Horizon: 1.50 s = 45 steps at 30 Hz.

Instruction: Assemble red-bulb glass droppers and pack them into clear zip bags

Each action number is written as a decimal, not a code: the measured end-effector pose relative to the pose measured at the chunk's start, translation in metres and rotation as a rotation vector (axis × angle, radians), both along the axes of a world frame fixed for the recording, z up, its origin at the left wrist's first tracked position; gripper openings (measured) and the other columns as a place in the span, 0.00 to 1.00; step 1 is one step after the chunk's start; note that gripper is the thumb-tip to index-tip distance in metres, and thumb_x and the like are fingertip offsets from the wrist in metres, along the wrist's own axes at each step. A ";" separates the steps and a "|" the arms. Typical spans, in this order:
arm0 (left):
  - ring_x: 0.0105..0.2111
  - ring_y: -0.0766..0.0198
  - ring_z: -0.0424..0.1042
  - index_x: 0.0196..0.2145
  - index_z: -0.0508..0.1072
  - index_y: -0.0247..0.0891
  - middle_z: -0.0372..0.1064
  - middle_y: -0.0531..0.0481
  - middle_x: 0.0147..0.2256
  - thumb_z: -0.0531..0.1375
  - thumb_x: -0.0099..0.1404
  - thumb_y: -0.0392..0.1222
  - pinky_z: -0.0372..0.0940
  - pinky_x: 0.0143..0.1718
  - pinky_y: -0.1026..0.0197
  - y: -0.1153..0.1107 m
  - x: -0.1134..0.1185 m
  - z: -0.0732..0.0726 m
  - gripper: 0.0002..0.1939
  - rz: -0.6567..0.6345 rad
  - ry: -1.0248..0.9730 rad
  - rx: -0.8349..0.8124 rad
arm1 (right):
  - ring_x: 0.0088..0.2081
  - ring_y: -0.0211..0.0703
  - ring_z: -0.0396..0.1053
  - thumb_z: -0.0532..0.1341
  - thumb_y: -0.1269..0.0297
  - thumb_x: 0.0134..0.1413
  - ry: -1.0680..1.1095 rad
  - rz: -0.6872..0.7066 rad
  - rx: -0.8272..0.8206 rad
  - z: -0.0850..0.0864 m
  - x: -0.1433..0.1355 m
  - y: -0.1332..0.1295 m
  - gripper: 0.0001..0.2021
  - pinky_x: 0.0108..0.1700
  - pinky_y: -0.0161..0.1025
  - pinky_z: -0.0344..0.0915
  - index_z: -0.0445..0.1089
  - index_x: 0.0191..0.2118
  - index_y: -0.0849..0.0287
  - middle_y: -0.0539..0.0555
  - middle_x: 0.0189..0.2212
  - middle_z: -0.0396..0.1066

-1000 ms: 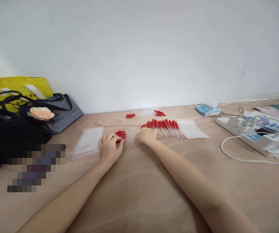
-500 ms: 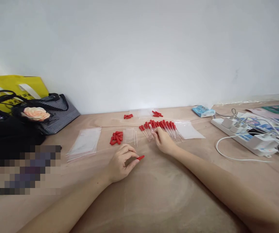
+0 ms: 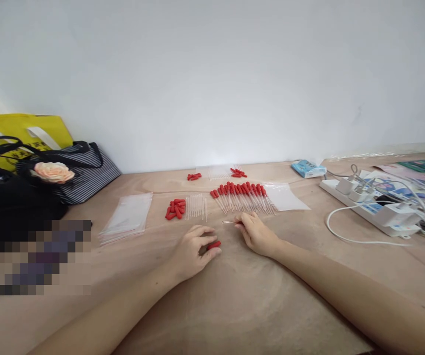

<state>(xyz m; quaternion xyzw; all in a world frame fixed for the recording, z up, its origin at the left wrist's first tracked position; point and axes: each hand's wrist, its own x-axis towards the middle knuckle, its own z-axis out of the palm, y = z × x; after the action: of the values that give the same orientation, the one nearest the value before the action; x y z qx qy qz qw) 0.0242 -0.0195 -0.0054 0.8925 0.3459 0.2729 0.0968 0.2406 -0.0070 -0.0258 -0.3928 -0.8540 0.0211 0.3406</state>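
My left hand (image 3: pixel 196 250) has a red rubber dropper bulb (image 3: pixel 213 244) between its thumb and fingers, just above the tabletop. A thin clear dropper tube (image 3: pixel 228 222) is pinched in my right hand (image 3: pixel 256 234), pointing left. Behind the right hand lies a row of assembled droppers (image 3: pixel 240 192) with red bulbs and clear stems. Beyond my left hand are a small heap of loose red bulbs (image 3: pixel 175 209) and a row of bare clear tubes (image 3: pixel 196 207).
Clear plastic bags lie at the left (image 3: pixel 127 217) and right (image 3: pixel 288 196). More red bulbs (image 3: pixel 238 173) rest near the wall. A power strip (image 3: pixel 371 204) with white cables sits at right, beside a blue box (image 3: pixel 308 168). Bags (image 3: pixel 83 172) stand at far left.
My right hand has drawn back toward me from the dropper row and now shows a clear tube. My left hand has shifted slightly right and nearer, with the red bulb deeper between its fingers.
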 end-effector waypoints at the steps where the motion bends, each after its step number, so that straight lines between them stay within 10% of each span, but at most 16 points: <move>1: 0.41 0.57 0.67 0.34 0.74 0.37 0.69 0.43 0.40 0.57 0.58 0.42 0.63 0.42 0.53 0.001 0.001 -0.002 0.09 0.004 -0.014 0.014 | 0.34 0.40 0.63 0.46 0.72 0.57 -0.005 0.006 0.005 0.000 0.001 0.000 0.07 0.39 0.39 0.57 0.59 0.37 0.61 0.56 0.32 0.67; 28: 0.28 0.65 0.66 0.31 0.70 0.38 0.68 0.52 0.26 0.51 0.63 0.41 0.60 0.33 0.61 0.005 0.003 0.001 0.09 0.077 -0.104 -0.120 | 0.25 0.33 0.60 0.49 0.69 0.56 -0.121 0.059 0.193 0.005 -0.009 -0.014 0.11 0.40 0.40 0.47 0.68 0.40 0.59 0.49 0.23 0.66; 45: 0.28 0.64 0.65 0.29 0.67 0.37 0.69 0.51 0.26 0.49 0.64 0.39 0.55 0.44 0.54 0.003 0.001 -0.002 0.10 -0.061 0.015 0.114 | 0.23 0.33 0.56 0.50 0.74 0.52 -0.182 0.101 0.192 0.008 -0.012 -0.016 0.11 0.35 0.40 0.44 0.69 0.32 0.59 0.49 0.23 0.66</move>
<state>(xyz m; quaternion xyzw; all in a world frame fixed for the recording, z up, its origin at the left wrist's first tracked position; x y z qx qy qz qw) 0.0254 -0.0165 -0.0073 0.9087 0.3030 0.2823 0.0518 0.2285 -0.0228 -0.0182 -0.3153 -0.8981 -0.0795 0.2961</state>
